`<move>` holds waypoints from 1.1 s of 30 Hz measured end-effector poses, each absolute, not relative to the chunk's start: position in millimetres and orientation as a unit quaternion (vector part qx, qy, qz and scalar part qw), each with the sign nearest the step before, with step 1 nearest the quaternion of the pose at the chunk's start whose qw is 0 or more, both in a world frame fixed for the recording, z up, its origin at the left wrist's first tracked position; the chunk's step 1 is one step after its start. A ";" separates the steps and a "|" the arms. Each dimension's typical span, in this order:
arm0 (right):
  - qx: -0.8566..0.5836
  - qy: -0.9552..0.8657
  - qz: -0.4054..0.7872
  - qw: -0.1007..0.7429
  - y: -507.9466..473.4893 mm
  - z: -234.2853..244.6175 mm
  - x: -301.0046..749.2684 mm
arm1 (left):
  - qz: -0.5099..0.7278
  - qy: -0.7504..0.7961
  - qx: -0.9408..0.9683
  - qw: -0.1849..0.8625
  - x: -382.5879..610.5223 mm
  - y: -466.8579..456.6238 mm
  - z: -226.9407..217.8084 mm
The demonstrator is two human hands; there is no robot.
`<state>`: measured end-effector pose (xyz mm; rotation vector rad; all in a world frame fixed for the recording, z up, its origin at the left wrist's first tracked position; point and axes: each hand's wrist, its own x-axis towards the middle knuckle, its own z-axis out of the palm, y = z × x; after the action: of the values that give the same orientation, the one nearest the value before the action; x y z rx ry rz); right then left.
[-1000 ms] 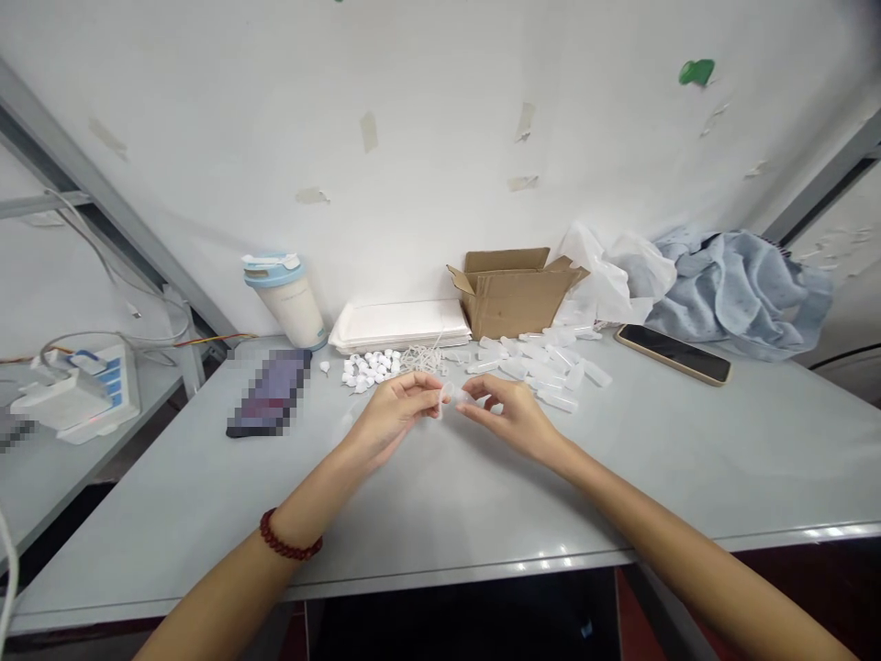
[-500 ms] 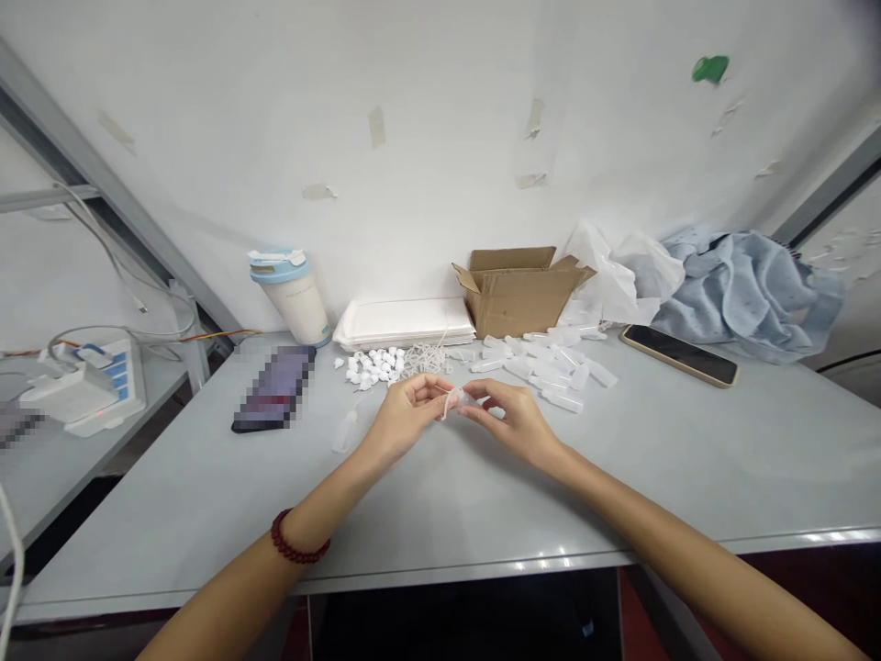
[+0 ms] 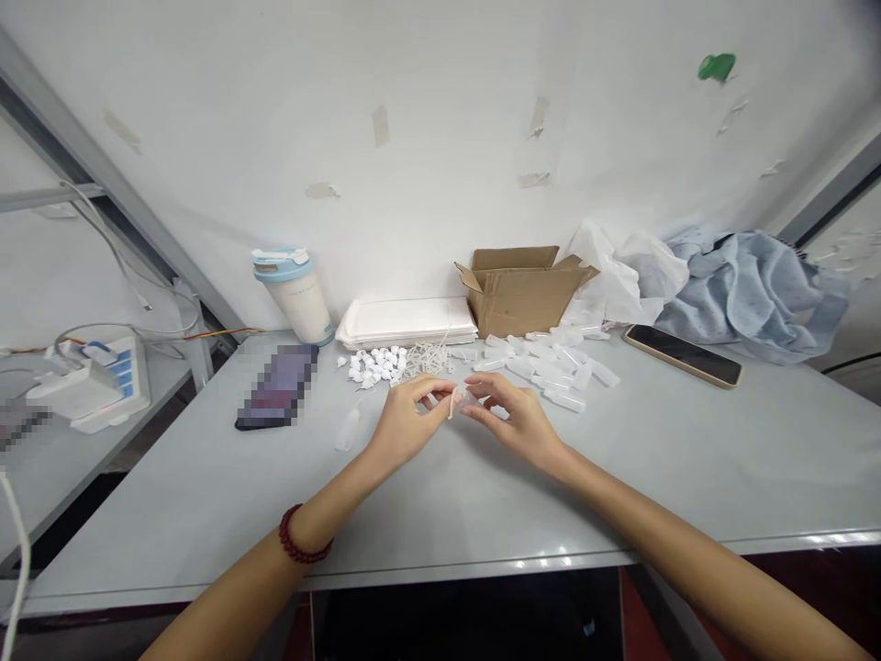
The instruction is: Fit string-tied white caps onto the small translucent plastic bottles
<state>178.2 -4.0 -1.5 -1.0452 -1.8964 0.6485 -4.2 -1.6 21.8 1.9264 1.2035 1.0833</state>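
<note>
1 translucent tube [image 3: 349, 429] lies alone near the left wrist; a low sweep of that arm could knock it. Next, heaped white caps [image 3: 375, 365], then tangled pale cords [image 3: 427, 358]; drawing out 1 might drag others along. Left hand [image 3: 411, 418]: thumb and finger pinched on a pale loop [image 3: 452, 404], which could slip if the pinch is slack. Held tube [image 3: 469, 398]: between the 2 hands, partly hidden by fingers. Right hand [image 3: 516, 413]: fingertips gripping that tube; too hard may flex it, too light may drop it. Loose tubes [image 3: 552, 375] behind this hand: likely to roll if brushed.
</note>
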 end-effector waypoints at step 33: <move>-0.348 -0.562 0.605 0.444 -8.8 7.2 166.8 | 0.416 0.452 0.759 0.215 -11.6 -3.1 27.2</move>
<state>166.8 -8.8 7.2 -0.8619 -1.3939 1.5002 -11.6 -3.1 27.2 2.1061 1.2536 1.1538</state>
